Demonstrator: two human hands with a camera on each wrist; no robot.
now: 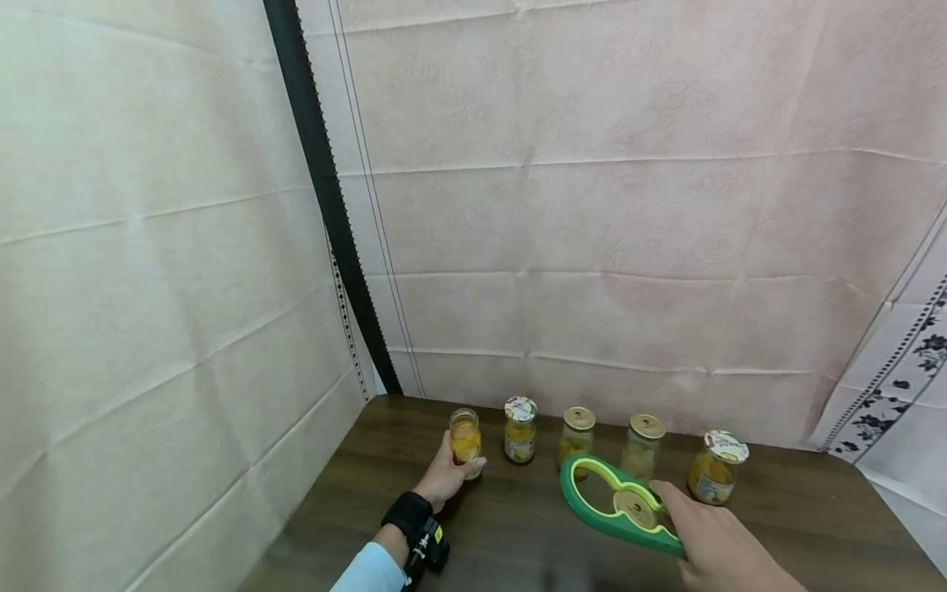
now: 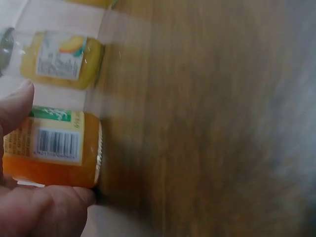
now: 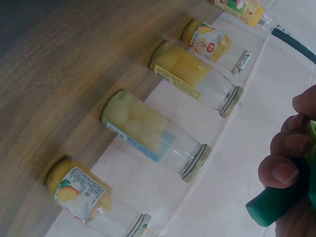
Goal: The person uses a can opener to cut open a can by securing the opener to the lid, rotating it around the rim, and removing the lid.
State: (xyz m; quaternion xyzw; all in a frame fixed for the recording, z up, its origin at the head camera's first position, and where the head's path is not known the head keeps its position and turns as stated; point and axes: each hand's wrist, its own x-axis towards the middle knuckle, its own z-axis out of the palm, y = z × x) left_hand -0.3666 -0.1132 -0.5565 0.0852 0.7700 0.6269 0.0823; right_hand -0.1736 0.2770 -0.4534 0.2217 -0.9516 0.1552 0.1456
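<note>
My left hand (image 1: pixel 444 478) grips the leftmost jar (image 1: pixel 464 440), which has orange contents and an open top with no lid. The left wrist view shows fingers and thumb on both sides of this jar (image 2: pixel 54 148), its barcode label between them. In my right hand (image 1: pixel 721 543) is the handle of a green opener (image 1: pixel 621 526) with a lighter green inner edge, held above the table in front of the jars on the right. A gold lid (image 1: pixel 635 508) shows within the opener's loop. The right wrist view shows fingers curled round the green handle (image 3: pixel 271 206).
Along the back of the brown table (image 1: pixel 518 510) stand a jar with a patterned lid (image 1: pixel 520 436), two gold-lidded jars (image 1: pixel 577 436) (image 1: pixel 640 454) and another patterned-lid jar (image 1: pixel 712 477) on the right. Pale cloth (image 1: pixel 614 214) hangs behind and at the left.
</note>
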